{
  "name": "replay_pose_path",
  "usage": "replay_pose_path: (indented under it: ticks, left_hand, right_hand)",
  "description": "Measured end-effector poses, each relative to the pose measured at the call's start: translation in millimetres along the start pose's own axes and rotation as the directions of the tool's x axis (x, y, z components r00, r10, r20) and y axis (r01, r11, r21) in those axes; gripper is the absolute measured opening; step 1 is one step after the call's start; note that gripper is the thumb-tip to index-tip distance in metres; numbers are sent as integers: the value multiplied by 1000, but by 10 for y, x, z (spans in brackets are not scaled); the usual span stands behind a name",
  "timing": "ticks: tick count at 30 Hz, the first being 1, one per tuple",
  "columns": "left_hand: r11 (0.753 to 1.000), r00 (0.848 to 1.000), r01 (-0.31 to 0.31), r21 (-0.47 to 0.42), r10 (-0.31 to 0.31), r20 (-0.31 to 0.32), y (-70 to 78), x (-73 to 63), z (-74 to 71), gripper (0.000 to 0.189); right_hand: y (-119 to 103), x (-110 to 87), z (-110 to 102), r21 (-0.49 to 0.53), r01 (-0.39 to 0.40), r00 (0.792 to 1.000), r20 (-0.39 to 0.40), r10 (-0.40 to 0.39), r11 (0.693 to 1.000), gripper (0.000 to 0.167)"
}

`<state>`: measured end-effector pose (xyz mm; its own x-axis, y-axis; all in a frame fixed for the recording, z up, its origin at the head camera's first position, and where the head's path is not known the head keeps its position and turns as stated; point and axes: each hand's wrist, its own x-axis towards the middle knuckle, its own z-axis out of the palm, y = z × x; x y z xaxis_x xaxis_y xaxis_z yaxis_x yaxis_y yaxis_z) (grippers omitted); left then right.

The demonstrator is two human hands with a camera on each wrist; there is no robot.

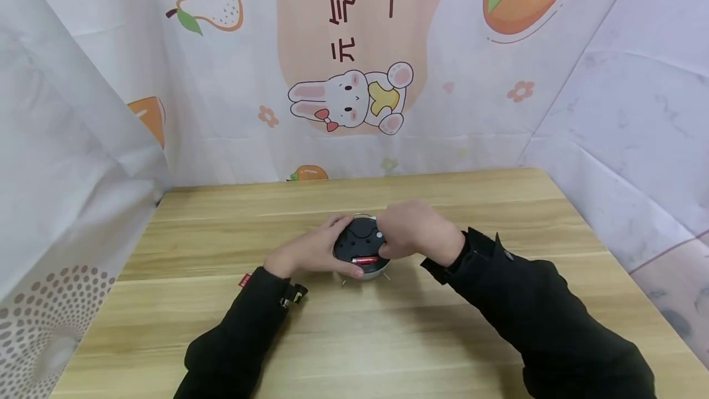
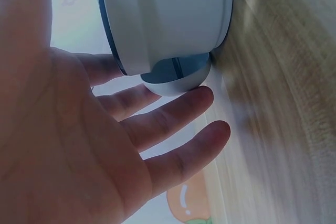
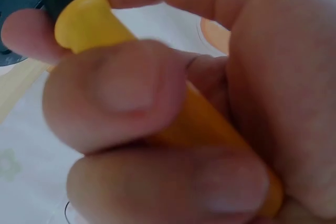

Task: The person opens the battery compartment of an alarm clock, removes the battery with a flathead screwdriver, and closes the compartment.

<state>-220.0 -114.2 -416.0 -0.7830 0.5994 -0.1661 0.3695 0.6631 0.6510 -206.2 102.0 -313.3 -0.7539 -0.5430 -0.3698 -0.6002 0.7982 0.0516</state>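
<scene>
A white twin-bell alarm clock (image 1: 354, 239) lies face down on the table, its black back up. A red battery (image 1: 364, 260) shows in the back, near the clock's lower edge. My left hand (image 1: 312, 251) holds the clock from the left, thumb on the near side and fingers toward the far side. In the left wrist view, fingers lie by a bell (image 2: 178, 83) beside the white casing (image 2: 168, 19). Over the clock's right side, my right hand (image 1: 412, 229) grips a screwdriver by its yellow handle (image 3: 92, 22) with a black collar; its tip is hidden.
The wood-grain table (image 1: 443, 331) extends around the clock. A white curtain (image 1: 221, 109) with printed fruit and a rabbit hangs behind it, and more fabric (image 1: 626, 109) closes the right side. Small metal feet (image 1: 386, 276) stick out at the clock's near edge.
</scene>
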Motion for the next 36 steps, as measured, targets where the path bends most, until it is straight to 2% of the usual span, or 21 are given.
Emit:
replay_pose_path:
  ticks: [4, 11, 15, 29, 36]
  left_hand:
    - [1000, 1000, -4, -7, 4, -3, -13, 2, -8, 119]
    - [1000, 1000, 3, 17, -3, -6, -23, 5, -14, 123]
    - [1000, 1000, 2, 12, -2, -2, -22, -6, -5, 122]
    - [1000, 1000, 11, -5, -11, -10, -13, -10, 10, 121]
    - [1000, 1000, 12, 21, -12, -12, 8, 3, 13, 122]
  right_hand:
    - [-59, 26, -38, -37, -7, 1000, 0, 7, 999, 17]
    - [-90, 65, -56, -111, 4, 1000, 8, -3, 994, 21]
    - [-97, 83, -42, -119, -6, 1000, 15, 8, 993, 23]
    - [14, 73, 76, -68, 25, 999, -31, -27, 997, 28]
    - [144, 22, 153, 5, 73, 993, -90, -72, 997, 40]
